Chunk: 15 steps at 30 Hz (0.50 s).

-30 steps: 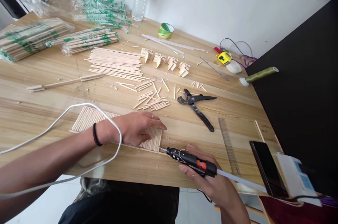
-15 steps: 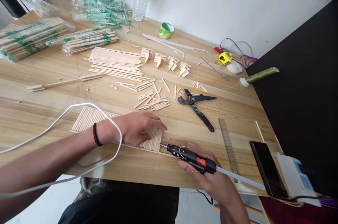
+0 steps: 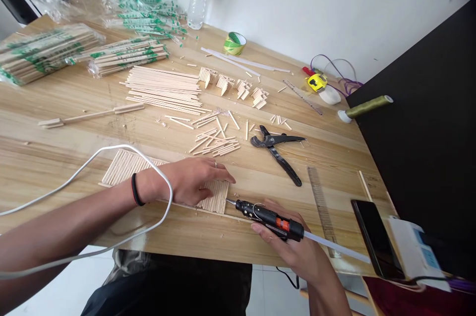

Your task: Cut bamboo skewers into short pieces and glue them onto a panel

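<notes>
A flat panel of thin wooden sticks [image 3: 126, 167] laid side by side rests near the front of the table. My left hand [image 3: 197, 179] lies over its right part, palm down, thumb and fingers apart, holding it against the table. My right hand [image 3: 293, 236] is closed around a black hot glue gun [image 3: 264, 217], with a long white glue stick [image 3: 338, 245] poking out of its back. The gun's metal nozzle is at the panel's right end, close to the edge; whether it touches cannot be made out. A longer stick along the panel's front edge extends right beneath the gun.
A white cable [image 3: 163, 177] loops over my left forearm. Beyond the panel lie short stick pieces [image 3: 219, 145], black cutters [image 3: 275, 145], long sticks [image 3: 163, 88] and small stepped stick pieces [image 3: 243, 89]. A clear ruler [image 3: 322, 207] and a phone [image 3: 375, 236] lie to the right.
The glue gun's nozzle has shifted very slightly away from me along the panel's right end. My left hand has stayed in place on the panel.
</notes>
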### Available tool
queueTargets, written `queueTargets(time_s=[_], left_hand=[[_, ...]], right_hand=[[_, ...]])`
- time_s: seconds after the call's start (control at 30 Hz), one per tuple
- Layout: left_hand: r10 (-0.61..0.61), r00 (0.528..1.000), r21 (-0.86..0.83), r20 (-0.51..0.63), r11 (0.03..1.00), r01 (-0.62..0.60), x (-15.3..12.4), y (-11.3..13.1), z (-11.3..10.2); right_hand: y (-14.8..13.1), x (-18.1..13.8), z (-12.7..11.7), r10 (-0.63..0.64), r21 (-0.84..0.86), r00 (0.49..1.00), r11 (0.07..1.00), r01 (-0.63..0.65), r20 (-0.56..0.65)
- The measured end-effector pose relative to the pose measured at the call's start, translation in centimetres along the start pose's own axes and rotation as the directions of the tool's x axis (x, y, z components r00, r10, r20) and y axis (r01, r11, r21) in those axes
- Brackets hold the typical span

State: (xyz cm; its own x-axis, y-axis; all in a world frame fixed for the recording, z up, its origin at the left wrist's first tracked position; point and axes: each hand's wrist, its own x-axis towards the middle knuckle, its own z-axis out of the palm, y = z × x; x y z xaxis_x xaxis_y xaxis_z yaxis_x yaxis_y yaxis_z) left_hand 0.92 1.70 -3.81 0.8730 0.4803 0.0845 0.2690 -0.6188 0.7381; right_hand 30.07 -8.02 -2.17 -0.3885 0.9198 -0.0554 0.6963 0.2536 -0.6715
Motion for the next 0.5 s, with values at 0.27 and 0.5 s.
queueTargets(time_s=[0.27,0.5], left_hand=[[0.013,1.0,-0.01,-0.01,1.0,-0.013,0.02,-0.09,0.06],[-0.012,1.0,0.005,0.005,1.0,0.012,0.09,0.09,-0.02]], right_hand=[[-0.26,0.28,-0.1,0.029,0.0,0.999,1.0,-0.029,0.024],[-0.46,0.53,-0.1,0.041,0.015,0.999,0.999,-0.041,0.015]])
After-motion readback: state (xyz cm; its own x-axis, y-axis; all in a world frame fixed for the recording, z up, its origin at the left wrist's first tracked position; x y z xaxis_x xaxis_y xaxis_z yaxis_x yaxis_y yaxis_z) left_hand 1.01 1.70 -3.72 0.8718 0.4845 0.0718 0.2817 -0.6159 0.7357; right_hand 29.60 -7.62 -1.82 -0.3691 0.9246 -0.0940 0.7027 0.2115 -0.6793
